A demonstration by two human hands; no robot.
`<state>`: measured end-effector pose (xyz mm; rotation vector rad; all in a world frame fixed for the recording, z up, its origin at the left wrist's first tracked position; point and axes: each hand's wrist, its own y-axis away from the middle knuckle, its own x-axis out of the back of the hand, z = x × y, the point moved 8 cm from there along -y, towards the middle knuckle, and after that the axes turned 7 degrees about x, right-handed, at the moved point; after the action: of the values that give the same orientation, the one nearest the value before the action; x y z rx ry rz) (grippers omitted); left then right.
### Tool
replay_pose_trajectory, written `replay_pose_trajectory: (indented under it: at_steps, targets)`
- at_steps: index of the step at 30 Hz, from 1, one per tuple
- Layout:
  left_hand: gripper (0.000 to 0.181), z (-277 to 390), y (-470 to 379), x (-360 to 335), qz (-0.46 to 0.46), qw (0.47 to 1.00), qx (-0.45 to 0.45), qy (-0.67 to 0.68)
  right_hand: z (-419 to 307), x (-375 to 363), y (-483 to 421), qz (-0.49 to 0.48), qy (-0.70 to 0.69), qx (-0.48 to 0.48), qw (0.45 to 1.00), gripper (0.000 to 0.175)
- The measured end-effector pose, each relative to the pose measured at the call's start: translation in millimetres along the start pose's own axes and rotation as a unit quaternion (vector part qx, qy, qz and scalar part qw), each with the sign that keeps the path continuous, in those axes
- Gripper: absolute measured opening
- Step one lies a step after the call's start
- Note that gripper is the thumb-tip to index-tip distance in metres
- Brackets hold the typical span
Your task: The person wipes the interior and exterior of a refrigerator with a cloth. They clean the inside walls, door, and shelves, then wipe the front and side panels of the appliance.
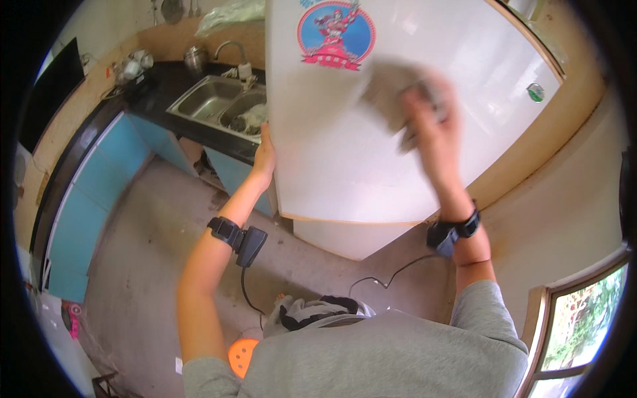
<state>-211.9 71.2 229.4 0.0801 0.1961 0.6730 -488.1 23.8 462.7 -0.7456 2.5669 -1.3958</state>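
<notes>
A white refrigerator door [323,164] fills the middle of the view, with a round blue and pink sticker [336,35] high on it and a small green sticker [536,92] to the right. My right hand [435,119] grips a greyish-brown cloth [388,94] against or just off the door; both are blurred. My left hand [266,156] rests on the door's left edge, holding nothing that I can see. Each forearm wears a black strap with a small black device and a cable.
Left of the refrigerator, a black countertop [154,97] holds a double steel sink [201,102] with a curved faucet [231,47], over blue cabinets [94,199]. An orange stool seat [241,355] stands near my left side. A wall and a window [582,318] lie to the right.
</notes>
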Motion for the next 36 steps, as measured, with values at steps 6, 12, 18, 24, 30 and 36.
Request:
replay_pose_trajectory:
  at_steps: [6,12,18,24,30,36]
  targets:
    - [0.075,3.1,-13.0,4.2,0.049,0.996,-0.048,0.062,-37.6,-1.8,-66.7,0.070,0.454,0.324,0.827,0.053]
    - [0.067,-4.3,-39.0,1.4,0.047,0.991,-0.049,0.115,116.7,-85.2,129.8,-0.348,0.528,0.372,0.679,0.060]
    - [0.072,3.8,-38.6,-5.6,0.027,0.993,-0.078,0.086,150.1,-13.7,182.1,-0.430,0.495,0.428,0.623,0.046]
    - [0.071,15.7,-83.7,-2.3,0.122,0.981,-0.143,-0.052,93.8,83.5,50.6,-0.237,0.603,0.258,0.716,0.072]
    - [0.076,31.6,-100.8,-35.8,0.117,0.964,-0.230,-0.066,75.3,89.1,23.0,-0.182,0.623,0.276,0.709,0.067]
    - [0.082,50.4,-114.7,-57.1,0.108,0.960,-0.245,-0.080,96.1,90.3,19.3,-0.138,0.645,0.247,0.710,0.066]
